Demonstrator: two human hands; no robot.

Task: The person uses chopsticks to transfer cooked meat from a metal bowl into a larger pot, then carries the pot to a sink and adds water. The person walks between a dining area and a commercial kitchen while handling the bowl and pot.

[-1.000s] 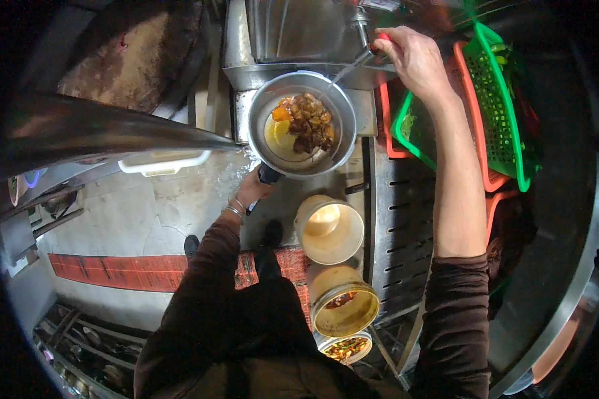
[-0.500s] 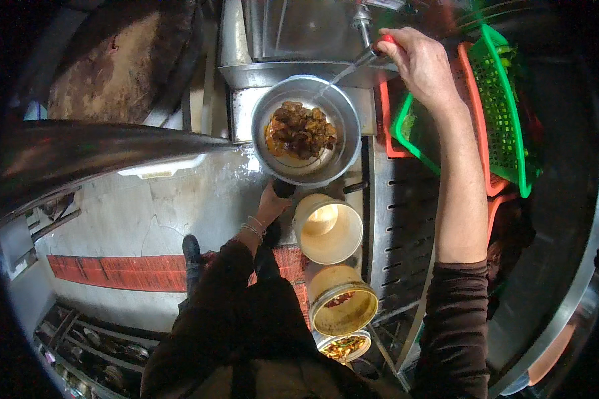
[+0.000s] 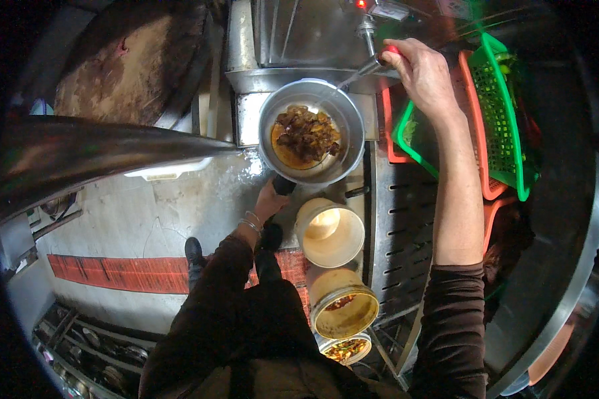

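A round grey metal pot [image 3: 358, 143] holds a heap of brown cooked food chunks [image 3: 306, 135] with amber liquid around them. My left hand [image 3: 270, 201] is closed around the pot's black handle [image 3: 284, 185] on its near side. Up at the back right, my right hand [image 3: 424, 78] grips a metal tap [image 3: 370, 66] by its red-tipped end. From the tap, a thin clear stream of water [image 3: 347, 81] runs down to the pot's far right rim. The fingertips of my right hand are partly hidden behind the hand.
Several buckets stand near the pot, including an off-white one [image 3: 343, 243] and a yellowish one [image 3: 353, 319]. Green [image 3: 506, 126] and orange baskets [image 3: 479, 126] stand at right. A large dark curved metal edge [image 3: 120, 149] juts in from the left. A red mat [image 3: 120, 272] lies on the floor.
The food in the pot has spread out and more amber liquid shows at its left side. Both hands keep their holds; the whole view has shifted slightly.
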